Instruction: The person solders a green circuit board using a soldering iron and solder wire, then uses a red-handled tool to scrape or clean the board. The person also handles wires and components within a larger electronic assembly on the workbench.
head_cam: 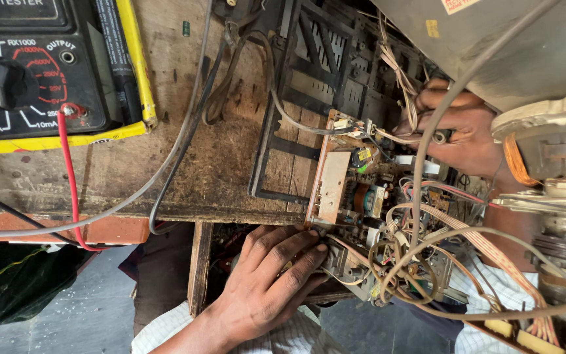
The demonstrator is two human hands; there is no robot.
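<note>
Hands (266, 275) flat against circuit board (361, 196)

A rough, scratched wooden bench (185, 164) with a matt, stained top carries a meter (40, 72) in glossy black plastic with a yellow plastic rim. Right of the meter lies a matt black plastic frame (322, 59) and a circuit board (361, 196) with a smooth beige plastic block, shiny copper coils and rubbery coated wires (440, 242).

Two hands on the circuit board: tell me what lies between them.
Head view: between left hand and right hand lies the circuit board with its tangled wires.
</note>
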